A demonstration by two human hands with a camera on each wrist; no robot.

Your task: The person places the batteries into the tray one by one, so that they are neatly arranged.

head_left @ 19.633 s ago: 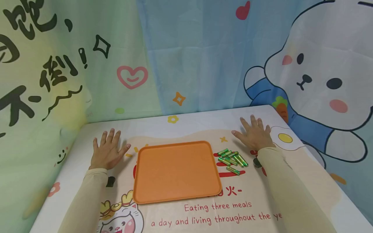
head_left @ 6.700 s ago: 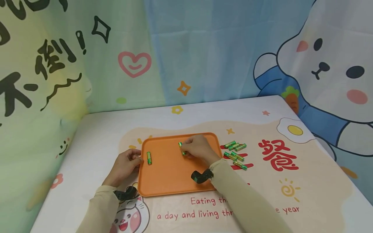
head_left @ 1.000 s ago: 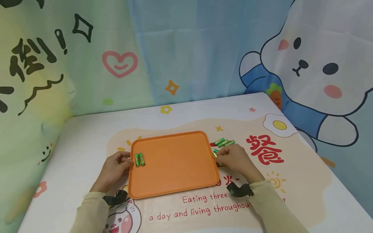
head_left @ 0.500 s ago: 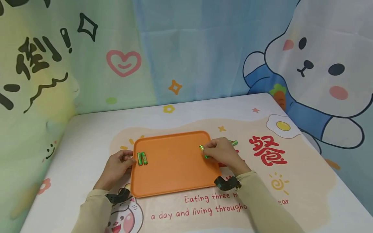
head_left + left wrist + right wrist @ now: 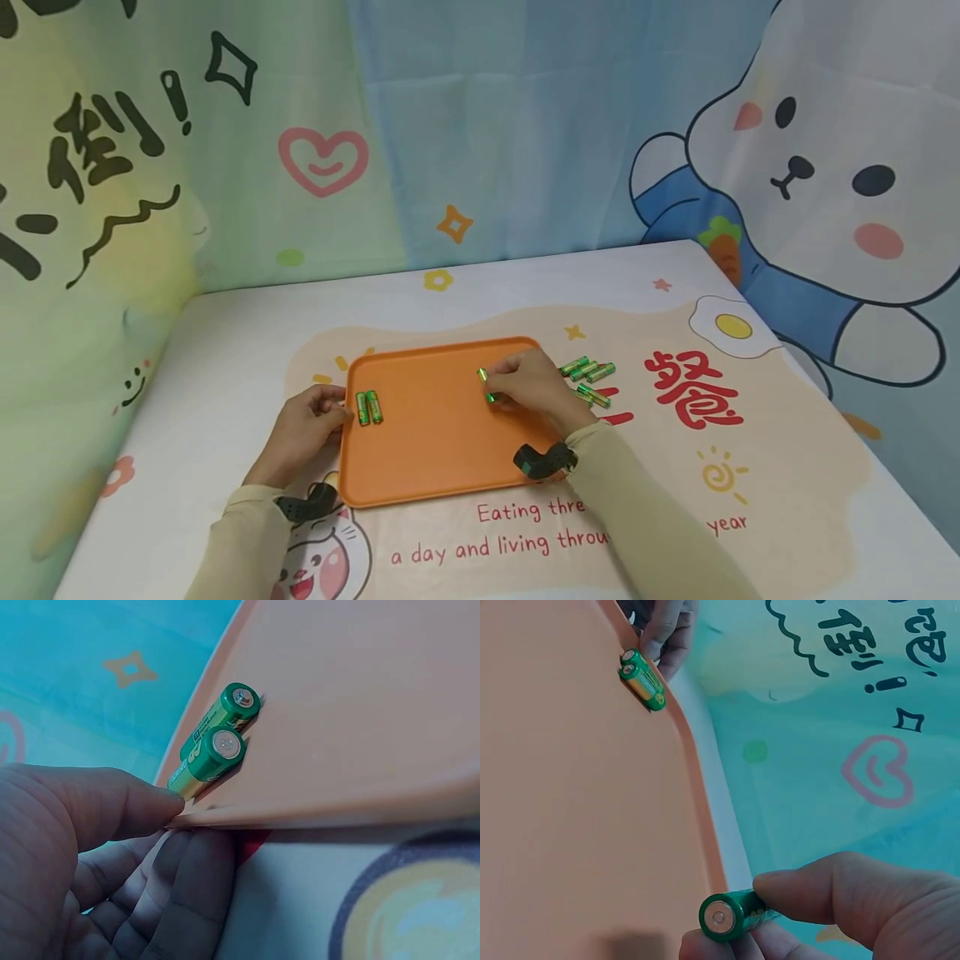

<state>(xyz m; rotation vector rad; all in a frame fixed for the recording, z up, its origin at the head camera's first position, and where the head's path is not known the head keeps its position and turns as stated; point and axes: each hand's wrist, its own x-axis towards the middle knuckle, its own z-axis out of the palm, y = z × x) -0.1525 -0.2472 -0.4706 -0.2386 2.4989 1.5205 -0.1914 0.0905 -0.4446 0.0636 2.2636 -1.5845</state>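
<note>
My left hand (image 5: 303, 429) pinches the left rim of the orange tray (image 5: 427, 475), thumb above and fingers beneath, as the left wrist view shows. Just inside that rim two green batteries (image 5: 369, 407) lie side by side, almost parallel. Over the right half of the tray, my right hand (image 5: 528, 383) pinches another green battery (image 5: 735, 913) between thumb and fingers. In the right wrist view its flat end faces the camera.
Several more green batteries (image 5: 588, 371) lie loose on the printed tablecloth (image 5: 787, 467) to the right of the tray, partly behind my right hand. A curtain with cartoon prints (image 5: 480, 125) hangs behind the table.
My right hand has picked a battery from the loose group and carried it leftward over the tray. My left hand keeps its hold on the rim, and the two batteries beside it stay put.
</note>
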